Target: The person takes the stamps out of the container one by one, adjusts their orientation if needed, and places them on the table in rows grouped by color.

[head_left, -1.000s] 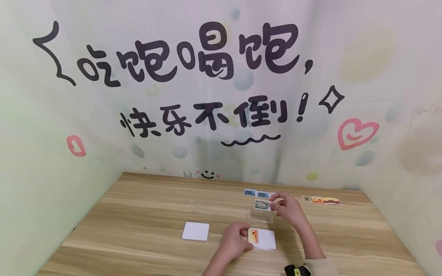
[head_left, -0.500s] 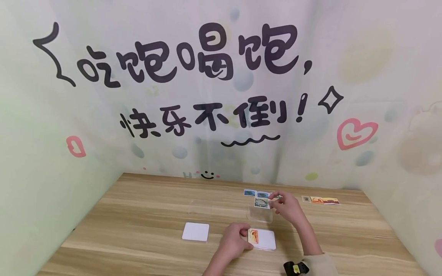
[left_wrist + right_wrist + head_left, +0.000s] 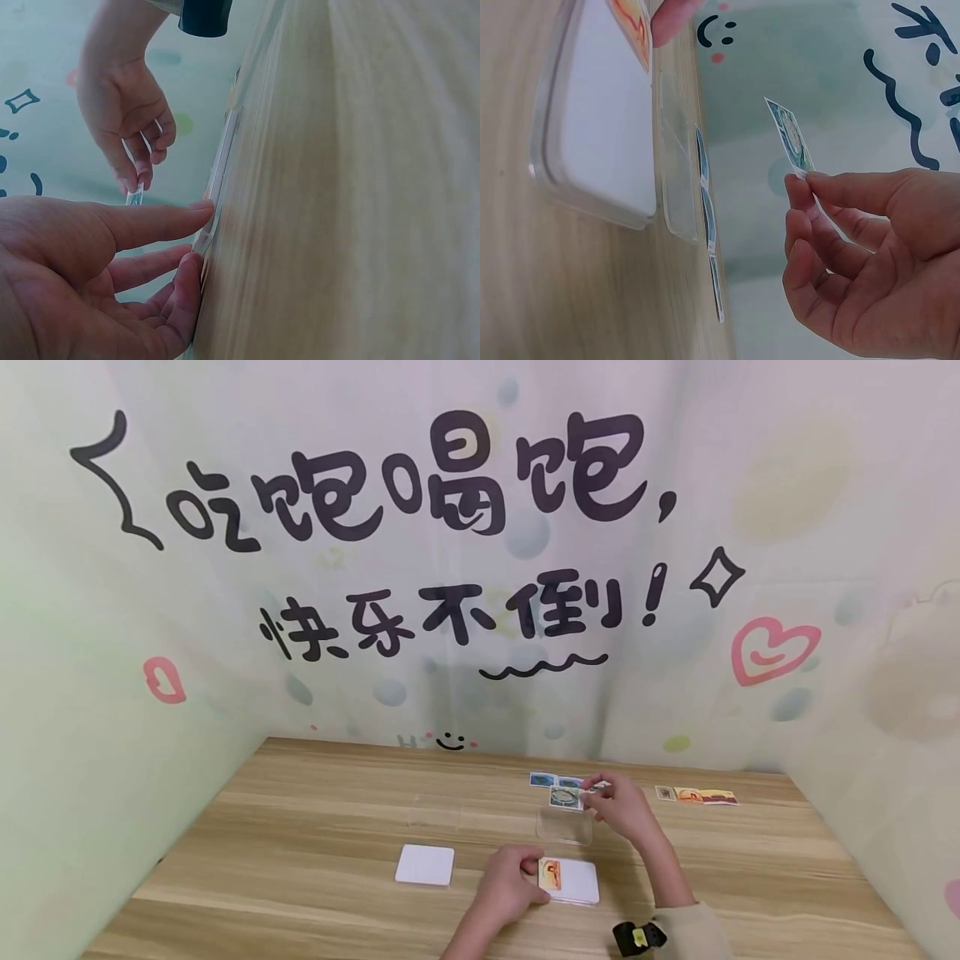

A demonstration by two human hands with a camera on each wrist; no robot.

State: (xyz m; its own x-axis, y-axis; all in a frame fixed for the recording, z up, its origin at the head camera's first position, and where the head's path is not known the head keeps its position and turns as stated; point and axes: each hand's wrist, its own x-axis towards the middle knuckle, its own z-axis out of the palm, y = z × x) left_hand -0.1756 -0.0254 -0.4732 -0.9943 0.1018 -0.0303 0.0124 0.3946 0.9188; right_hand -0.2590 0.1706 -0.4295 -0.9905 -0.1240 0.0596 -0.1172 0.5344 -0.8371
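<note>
My right hand (image 3: 624, 810) pinches a small blue-green stamp (image 3: 566, 798) by its edge between thumb and fingertips. In the right wrist view the stamp (image 3: 790, 135) is held up off the table, its white border visible. Below it a clear shallow lid (image 3: 564, 837) lies on the table. My left hand (image 3: 506, 883) grips the left side of a clear case (image 3: 579, 882) with a white top, thumb and fingers at its edges. An orange stamp (image 3: 551, 874) lies on that white top beside the fingers. Behind the right hand is a row of blue stamps (image 3: 543, 779), partly hidden.
Left of the hands stands another white-topped case (image 3: 424, 865), with a second clear lid (image 3: 433, 811) behind it. At the back right lies a row of stamps (image 3: 697, 795). A printed curtain (image 3: 465, 710) closes off the wooden table's (image 3: 300, 860) far edge.
My right hand has shifted slightly left and away with the blue-green stamp, which now overlaps the back row more in the head view. The left hand has not moved.
</note>
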